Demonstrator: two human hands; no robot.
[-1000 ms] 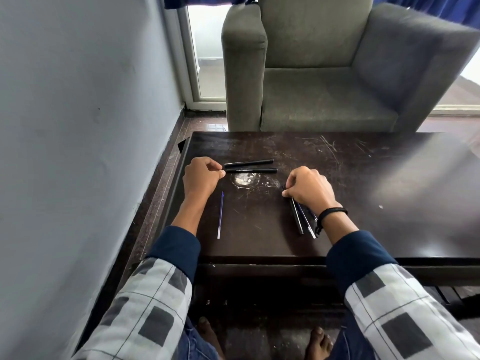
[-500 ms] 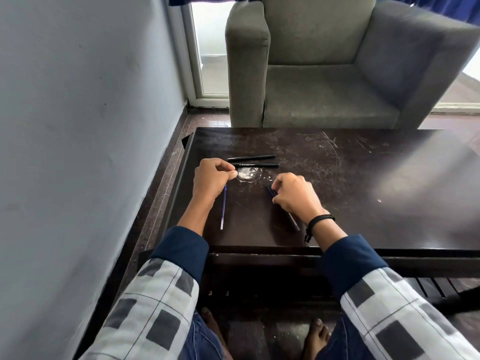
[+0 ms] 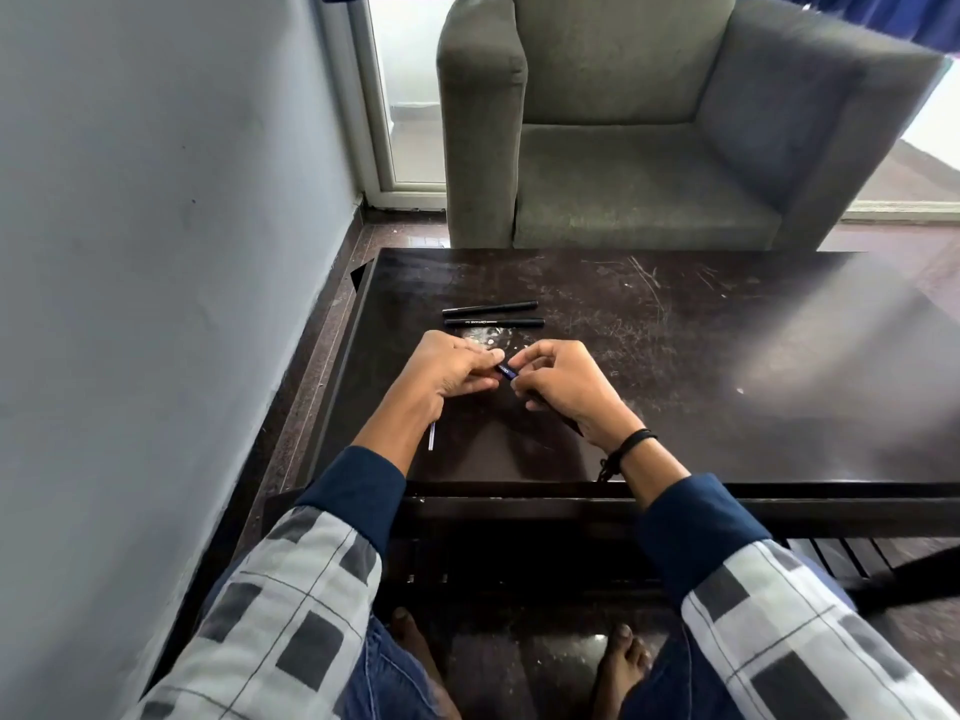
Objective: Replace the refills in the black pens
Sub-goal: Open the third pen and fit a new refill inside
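Black with a blue sheen, the held pen [image 3: 506, 371] is kept just above the near left part of the dark wooden table [image 3: 727, 356], pinched at one end by the curled fingers and thumb of the left hand [image 3: 452, 374] and enclosed along the rest by the curled fingers of the right hand [image 3: 566, 392]. Just beyond the hands, the far black pen [image 3: 491, 307] and the near black pen [image 3: 493, 322] are laid side by side on the table, while a thin refill [image 3: 431, 439] is partly hidden beneath the left wrist. A black wristband [image 3: 631, 444] is worn on the right wrist, and a grey armchair [image 3: 623, 189] is set behind the table.
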